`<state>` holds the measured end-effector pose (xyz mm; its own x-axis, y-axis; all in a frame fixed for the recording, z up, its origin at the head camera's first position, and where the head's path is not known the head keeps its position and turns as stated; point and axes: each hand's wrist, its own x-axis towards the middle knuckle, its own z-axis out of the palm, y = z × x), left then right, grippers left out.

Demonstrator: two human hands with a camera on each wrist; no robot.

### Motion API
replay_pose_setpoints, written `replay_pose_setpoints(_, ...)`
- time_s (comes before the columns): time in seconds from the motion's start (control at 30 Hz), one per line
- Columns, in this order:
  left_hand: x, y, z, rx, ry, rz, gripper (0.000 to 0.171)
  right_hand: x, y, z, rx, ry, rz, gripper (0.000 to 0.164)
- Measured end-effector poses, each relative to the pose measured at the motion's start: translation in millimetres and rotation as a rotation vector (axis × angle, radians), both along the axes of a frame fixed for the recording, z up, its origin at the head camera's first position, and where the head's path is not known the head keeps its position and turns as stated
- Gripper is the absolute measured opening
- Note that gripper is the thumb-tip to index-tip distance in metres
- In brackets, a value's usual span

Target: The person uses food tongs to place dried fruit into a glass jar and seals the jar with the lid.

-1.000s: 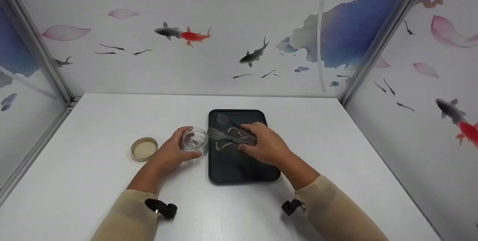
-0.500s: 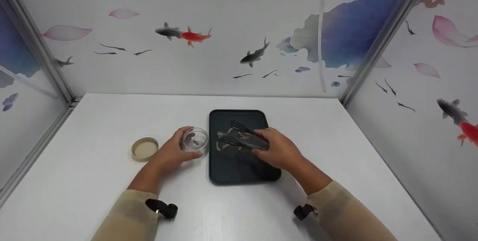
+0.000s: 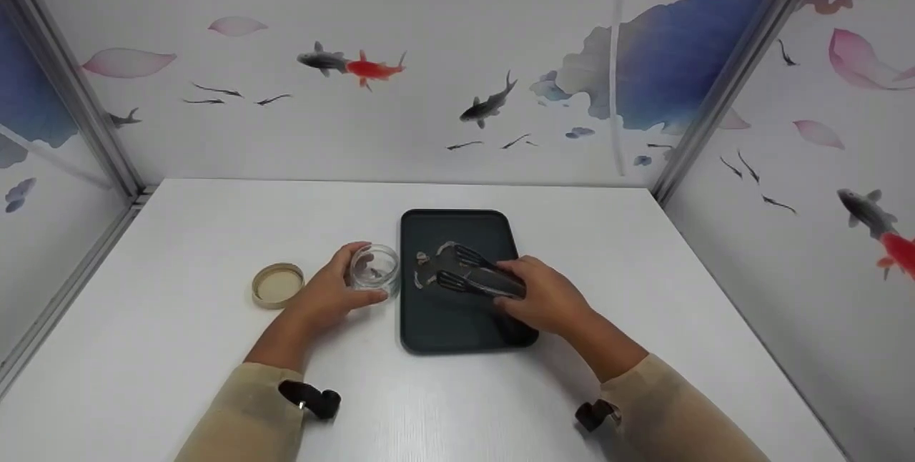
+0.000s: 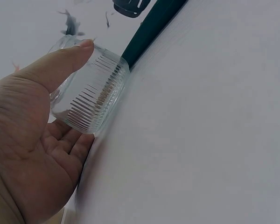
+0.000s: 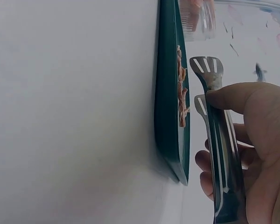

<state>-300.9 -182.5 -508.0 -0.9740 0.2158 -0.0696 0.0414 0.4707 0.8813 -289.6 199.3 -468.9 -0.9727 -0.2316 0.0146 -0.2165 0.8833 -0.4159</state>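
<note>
My left hand [image 3: 323, 299] grips a clear ribbed glass jar [image 3: 375, 272], which stands uncapped on the table beside the tray's left edge. A little brownish matter shows through the glass in the left wrist view [image 4: 102, 95]. With thumb and fingers, my right hand [image 3: 549, 299] holds metal tongs [image 5: 224, 154] with slotted ends. The tongs' two arms are spread apart, and nothing shows between their tips. They hang over a dark green tray [image 3: 450, 330]. Several thin, twisted brownish strips [image 5: 182, 91] lie on the tray, partly hidden under the tongs in the head view.
A round beige lid [image 3: 278, 286] lies on the white table [image 3: 214, 226], left of the left hand. Printed wall panels [image 3: 429, 4] rise behind the table and at both sides. A dark wrist device [image 3: 314, 400] sits on each sleeve.
My right hand has drawn the tongs back from near the jar's rim, rightward and slightly toward me over the tray. The left hand and jar have stayed in place.
</note>
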Motion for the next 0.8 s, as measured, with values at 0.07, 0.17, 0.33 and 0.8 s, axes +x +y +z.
replay_pose_setpoints(0.07, -0.4, -0.7, -0.2, 0.007, 0.001, -0.002, 0.101, -0.3, 1.3, -0.7, -0.001, -0.004, 0.001, 0.064)
replay_pose_setpoints(0.17, -1.0, -1.1, -0.5, 0.008, 0.002, -0.001, 0.102, -1.0, 3.8, -2.2, -0.007, -0.014, 0.003, 0.063)
replay_pose_setpoints(0.33, -1.4, -1.0, 0.0, -0.016, 0.008, 0.006, 0.102, -2.0, 6.8, -4.4, -0.001, -0.037, 0.0, 0.061)
replay_pose_setpoints(0.8, -1.7, -1.7, -0.7, -0.023, 0.009, 0.006, 0.102, -1.6, 9.8, -3.7, 0.011, -0.045, -0.01, 0.057)
